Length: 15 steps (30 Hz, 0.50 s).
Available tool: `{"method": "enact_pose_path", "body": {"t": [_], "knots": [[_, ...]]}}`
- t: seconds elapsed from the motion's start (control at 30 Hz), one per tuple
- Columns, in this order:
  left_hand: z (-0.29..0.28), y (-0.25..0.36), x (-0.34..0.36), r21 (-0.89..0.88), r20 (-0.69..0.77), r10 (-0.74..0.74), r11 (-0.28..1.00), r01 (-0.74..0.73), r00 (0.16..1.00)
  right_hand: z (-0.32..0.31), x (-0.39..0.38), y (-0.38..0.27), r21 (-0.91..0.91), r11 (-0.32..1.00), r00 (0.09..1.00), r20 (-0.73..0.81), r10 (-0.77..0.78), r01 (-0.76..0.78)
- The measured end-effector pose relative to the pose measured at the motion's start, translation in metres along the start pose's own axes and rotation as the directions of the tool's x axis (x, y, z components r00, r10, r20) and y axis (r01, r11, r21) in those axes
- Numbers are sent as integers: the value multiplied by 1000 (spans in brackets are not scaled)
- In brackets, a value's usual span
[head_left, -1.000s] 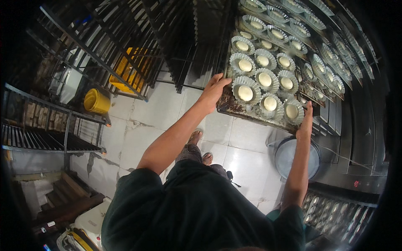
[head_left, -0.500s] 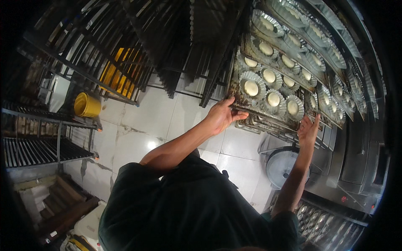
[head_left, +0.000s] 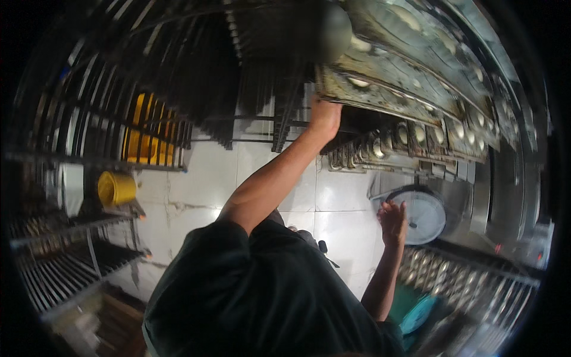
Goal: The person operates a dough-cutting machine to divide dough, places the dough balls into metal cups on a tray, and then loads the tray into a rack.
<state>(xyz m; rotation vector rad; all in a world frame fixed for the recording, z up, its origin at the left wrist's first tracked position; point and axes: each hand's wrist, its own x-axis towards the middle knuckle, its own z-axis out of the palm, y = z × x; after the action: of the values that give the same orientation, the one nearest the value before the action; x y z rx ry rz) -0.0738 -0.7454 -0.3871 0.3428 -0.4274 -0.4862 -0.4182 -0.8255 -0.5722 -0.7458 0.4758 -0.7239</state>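
Note:
My left hand [head_left: 325, 119] reaches up to the front left corner of a dark-rimmed baking tray [head_left: 386, 106] in a stack of trays. It grips the tray's edge, its fingertips hidden behind the rim. Pale dough pieces [head_left: 358, 82] show between the trays, partly covered and blurred. My right hand [head_left: 392, 222] is away from the trays, lower down beside a round grey fan [head_left: 419, 217]. Its fingers are apart and slightly bent, with nothing in them.
Dark metal racks [head_left: 256, 77] stand ahead and to the left. A yellow bucket [head_left: 116, 188] is by the left rack. More filled trays [head_left: 380, 149] sit below the gripped one. At lower right are another filled tray [head_left: 440, 271] and a teal item [head_left: 416, 312]. Steel equipment [head_left: 505, 196] lines the right.
My right hand has let go of the tray's edge and dropped toward me. My left hand has moved up and forward. The dough-filled tray is now seen edge-on, higher up; the view has shifted.

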Motion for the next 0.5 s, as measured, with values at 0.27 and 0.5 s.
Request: {"method": "enact_pose_path", "body": {"t": [0.27,0.5], "knots": [[-8,-8,-102,662,146,57,736,-140,988,-77,-226,81,-65,998,940,-338,-40,19],[-117,-28,-495,978,128,-296,197,-71,947,-304,-666,179,47,998,802,-597,-13,51]]}}
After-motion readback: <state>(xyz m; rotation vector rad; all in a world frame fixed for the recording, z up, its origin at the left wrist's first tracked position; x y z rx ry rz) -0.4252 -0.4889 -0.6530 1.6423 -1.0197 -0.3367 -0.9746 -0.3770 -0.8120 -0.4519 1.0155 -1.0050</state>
